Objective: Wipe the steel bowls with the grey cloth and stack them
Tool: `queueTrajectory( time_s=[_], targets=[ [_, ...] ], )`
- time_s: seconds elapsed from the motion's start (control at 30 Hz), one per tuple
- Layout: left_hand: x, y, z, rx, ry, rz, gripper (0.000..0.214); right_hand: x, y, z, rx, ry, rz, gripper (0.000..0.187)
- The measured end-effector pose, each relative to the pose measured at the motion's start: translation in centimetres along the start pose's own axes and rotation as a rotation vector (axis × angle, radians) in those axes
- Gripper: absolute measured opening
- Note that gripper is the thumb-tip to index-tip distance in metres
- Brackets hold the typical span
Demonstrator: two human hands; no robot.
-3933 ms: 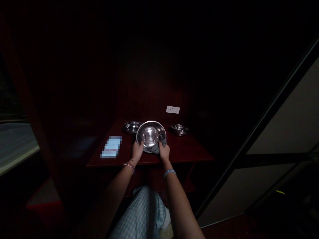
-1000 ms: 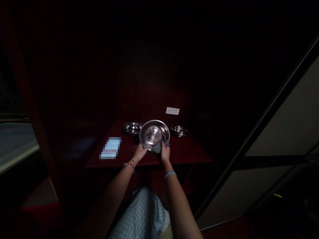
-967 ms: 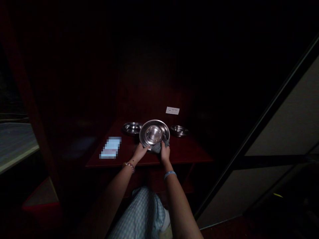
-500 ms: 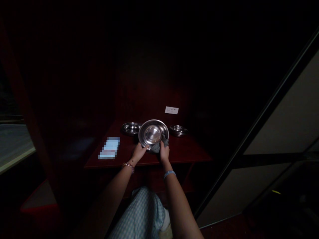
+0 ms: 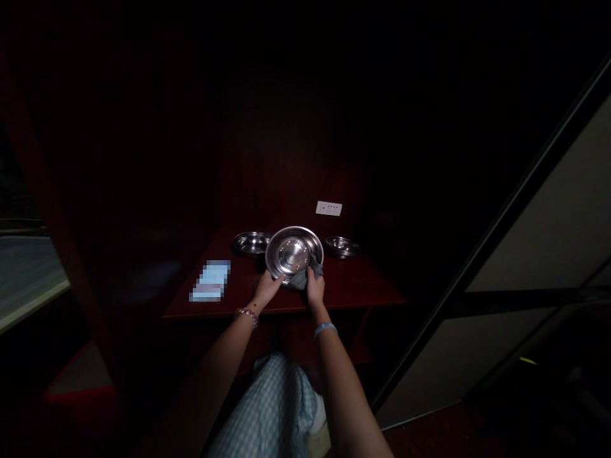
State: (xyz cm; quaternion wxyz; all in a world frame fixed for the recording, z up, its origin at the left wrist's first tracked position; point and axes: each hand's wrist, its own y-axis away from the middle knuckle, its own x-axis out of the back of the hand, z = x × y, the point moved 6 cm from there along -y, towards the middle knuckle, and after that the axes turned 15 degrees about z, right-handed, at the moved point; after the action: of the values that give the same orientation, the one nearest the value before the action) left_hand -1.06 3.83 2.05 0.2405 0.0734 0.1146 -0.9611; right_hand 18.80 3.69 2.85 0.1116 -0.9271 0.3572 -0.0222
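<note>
A shiny steel bowl (image 5: 292,253) is tilted toward me above the front of a dark red desk. My left hand (image 5: 267,289) grips its lower left rim, thumb on the inside. At the lower right rim, my right hand (image 5: 315,287) is closed on a grey cloth (image 5: 300,280), which lies against the bowl's edge and inner wall. Behind on the left sits another steel bowl (image 5: 251,243), partly covered by the held one. Several nested steel bowls (image 5: 342,247) stand behind on the right.
The desk (image 5: 353,286) has a front edge just beyond my knees. A blurred-out bright rectangle (image 5: 210,281) lies at its left. A white socket plate (image 5: 329,208) is on the back wall. Pale panels in a dark frame (image 5: 458,305) slant along the right.
My hands, the bowl and the cloth keep nearly the same pose. The whole view has shifted very slightly.
</note>
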Motion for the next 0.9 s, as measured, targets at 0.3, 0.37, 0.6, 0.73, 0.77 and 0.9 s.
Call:
queueTrajectory(
  time_s=[0.3, 0.37, 0.6, 0.73, 0.77, 0.9],
  targets=[
    [-0.08, -0.08, -0.28, -0.037, -0.076, -0.004, 0.038, 0.07, -0.14, 0.38, 0.005, -0.014, 0.004, 0.037],
    [-0.11, -0.11, -0.31, -0.037, -0.071, -0.01, 0.038, 0.06, -0.19, 0.45, 0.004, -0.007, 0.013, 0.037],
    [-0.03, 0.08, -0.06, -0.008, -0.072, 0.006, 0.035, 0.0, -0.12, 0.45, 0.028, -0.006, -0.002, 0.038],
    [-0.06, 0.11, -0.1, 0.002, -0.069, 0.002, 0.034, 0.06, -0.06, 0.38, 0.048, -0.016, -0.006, 0.039],
    [-0.07, 0.1, -0.11, -0.007, -0.075, -0.003, 0.034, 0.07, -0.06, 0.37, 0.051, -0.013, -0.005, 0.039],
    [-0.18, 0.07, -0.06, -0.061, -0.13, -0.034, 0.035, 0.08, -0.04, 0.28, 0.056, 0.009, -0.008, 0.038]
  ],
)
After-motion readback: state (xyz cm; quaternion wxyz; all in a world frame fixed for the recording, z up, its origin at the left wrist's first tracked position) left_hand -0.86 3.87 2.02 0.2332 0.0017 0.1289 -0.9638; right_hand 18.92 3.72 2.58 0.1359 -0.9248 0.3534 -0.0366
